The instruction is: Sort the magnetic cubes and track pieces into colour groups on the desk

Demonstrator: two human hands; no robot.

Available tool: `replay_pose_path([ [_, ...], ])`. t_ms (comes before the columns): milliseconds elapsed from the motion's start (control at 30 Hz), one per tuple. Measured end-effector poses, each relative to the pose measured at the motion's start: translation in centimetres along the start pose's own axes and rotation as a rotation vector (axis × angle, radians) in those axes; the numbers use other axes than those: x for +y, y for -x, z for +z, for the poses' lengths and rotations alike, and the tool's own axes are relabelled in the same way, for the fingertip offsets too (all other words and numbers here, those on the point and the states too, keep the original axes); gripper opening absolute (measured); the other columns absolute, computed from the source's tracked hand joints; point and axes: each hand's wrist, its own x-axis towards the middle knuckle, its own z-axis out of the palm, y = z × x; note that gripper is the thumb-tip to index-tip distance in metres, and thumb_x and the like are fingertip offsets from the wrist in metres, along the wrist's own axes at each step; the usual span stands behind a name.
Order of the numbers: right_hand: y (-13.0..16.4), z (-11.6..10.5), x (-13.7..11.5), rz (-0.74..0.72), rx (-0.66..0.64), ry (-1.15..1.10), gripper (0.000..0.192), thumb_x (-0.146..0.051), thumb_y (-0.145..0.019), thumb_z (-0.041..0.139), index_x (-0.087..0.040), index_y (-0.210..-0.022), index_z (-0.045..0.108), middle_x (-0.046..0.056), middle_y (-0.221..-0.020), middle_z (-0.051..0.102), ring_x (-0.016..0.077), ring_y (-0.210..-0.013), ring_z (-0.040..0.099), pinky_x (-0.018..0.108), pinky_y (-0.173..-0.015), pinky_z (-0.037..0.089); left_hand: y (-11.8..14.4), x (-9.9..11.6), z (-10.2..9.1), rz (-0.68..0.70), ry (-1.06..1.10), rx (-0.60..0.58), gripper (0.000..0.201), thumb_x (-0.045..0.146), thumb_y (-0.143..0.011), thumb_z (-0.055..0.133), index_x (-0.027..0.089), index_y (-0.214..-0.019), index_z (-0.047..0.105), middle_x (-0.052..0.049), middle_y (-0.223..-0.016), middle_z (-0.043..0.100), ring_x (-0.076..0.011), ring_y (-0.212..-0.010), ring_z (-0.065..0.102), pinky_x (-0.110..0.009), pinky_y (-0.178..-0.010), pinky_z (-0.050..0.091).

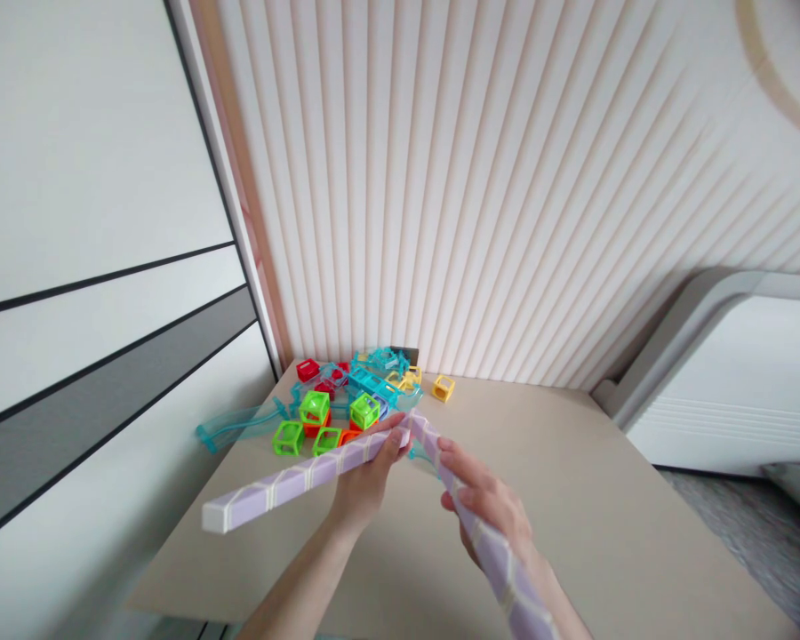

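Note:
My left hand [372,471] is closed around one end of a long, square-sided lavender bar [293,483] with white lines across it. The bar's white far end points to the lower left. My right hand [488,498] has its fingers wrapped around a second lavender bar [507,569] of the same pattern, which runs down past the bottom edge of the view. Both bars meet at a corner above the tabletop; whether they are joined there I cannot tell. Just beyond my left hand lie green cube frames [314,408] and clear blue track-like pieces [246,425].
The beige table [573,471] stands against a ribbed white wall panel [400,178]. Red cube frames [308,370] and a yellow cube frame [443,388] sit at the back. A white cabinet [93,267] borders the left, a white headboard-like panel [740,373] the right.

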Motion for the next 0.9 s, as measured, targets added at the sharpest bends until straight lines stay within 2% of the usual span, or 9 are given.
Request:
replay_pose_path([
  [67,0.3,-0.7,0.7,-0.136,-0.192,0.08,0.045,-0.013,-0.092,0.062,-0.041,-0.126,0.054,0.0,-0.133,0.066,0.0255,-0.126,0.06,0.04,-0.091,0.061,-0.3,0.4,0.0,-0.05,0.005,0.042,0.042,0.046,-0.077,0.079,0.017,-0.107,0.075,-0.009,-0.107,0.076,-0.025,-0.094,0.074,-0.038,-0.088,0.063],
  [133,0.5,-1.1,1.7,-0.179,-0.184,0.127,0.065,-0.013,-0.09,0.064,-0.044,-0.142,0.039,0.002,-0.143,0.058,0.0251,-0.129,0.057,0.042,-0.097,0.058,-0.4,0.9,-0.3,-0.089,0.001,0.048,0.041,0.044,-0.075,0.081,0.017,-0.105,0.076,-0.009,-0.105,0.077,-0.0245,-0.093,0.074,-0.038,-0.087,0.063],
  [233,0.5,-1.0,3.1,-0.116,-0.158,0.188,0.082,-0.027,-0.086,0.074,-0.037,-0.152,0.026,0.011,-0.152,0.046,0.0297,-0.133,0.053,0.048,-0.102,0.054,-0.2,1.5,-0.8,-0.127,-0.031,-0.08,0.038,0.042,-0.078,0.079,0.017,-0.106,0.075,-0.01,-0.109,0.075,-0.0251,-0.097,0.073,-0.038,-0.089,0.062],
  [367,0.0,-0.4,3.3,-0.105,-0.225,0.282,0.057,-0.023,-0.092,0.066,-0.028,-0.144,0.045,0.014,-0.138,0.06,0.0265,-0.122,0.062,0.043,-0.095,0.058,0.5,1.9,-0.9,-0.214,-0.055,-0.343,0.041,0.039,-0.083,0.076,0.02,-0.118,0.067,-0.01,-0.109,0.074,-0.0234,-0.091,0.074,-0.037,-0.084,0.062],
  [467,-0.2,-0.1,2.9,-0.156,-0.194,0.344,0.046,-0.017,-0.093,0.063,-0.025,-0.138,0.054,0.013,-0.123,0.069,0.025,-0.112,0.068,0.04,-0.091,0.059,0.8,1.7,-0.8,-0.173,-0.065,-0.421,0.033,0.037,-0.084,0.075,0.02,-0.11,0.064,-0.007,-0.1,0.073,-0.0221,-0.088,0.074,-0.034,-0.078,0.061],
  [567,-0.1,0.1,2.9,-0.162,-0.151,0.381,0.049,-0.019,-0.092,0.066,-0.026,-0.139,0.053,0.011,-0.12,0.072,0.0268,-0.107,0.07,0.044,-0.092,0.059,0.6,1.5,-1.0,-0.001,-0.157,-0.424,0.023,0.037,-0.084,0.075,0.017,-0.093,0.068,-0.009,-0.101,0.07,-0.0221,-0.088,0.07,-0.032,-0.075,0.058],
  [700,0.4,0.5,3.3,-0.085,-0.102,0.354,0.047,-0.02,-0.09,0.067,-0.028,-0.135,0.055,0.007,-0.11,0.075,0.0247,-0.097,0.073,0.041,-0.084,0.062,0.3,1.4,-1.4,0.232,-0.316,-0.361,0.015,0.033,-0.084,0.076,0.02,-0.09,0.071,-0.008,-0.1,0.07,-0.0249,-0.102,0.065,-0.036,-0.094,0.05],
  [800,0.7,1.0,3.0,-0.02,-0.065,0.343,0.042,-0.022,-0.089,0.069,-0.029,-0.129,0.06,0.005,-0.109,0.076,0.0233,-0.093,0.074,0.037,-0.084,0.062,0.4,1.6,-1.5,0.27,-0.341,-0.367,0.014,0.031,-0.085,0.075,0.021,-0.093,0.071,-0.008,-0.103,0.07,-0.0261,-0.105,0.064,-0.038,-0.097,0.048],
  [900,0.9,1.8,2.0,0.125,0.073,0.32,0.033,-0.027,-0.089,0.069,-0.03,-0.122,0.064,0.004,-0.11,0.076,0.0221,-0.092,0.075,0.034,-0.082,0.063,0.8,1.9,-1.3,0.296,-0.335,-0.369,0.013,0.03,-0.086,0.073,0.021,-0.095,0.071,-0.007,-0.103,0.07,-0.0248,-0.104,0.064,-0.036,-0.095,0.049],
])
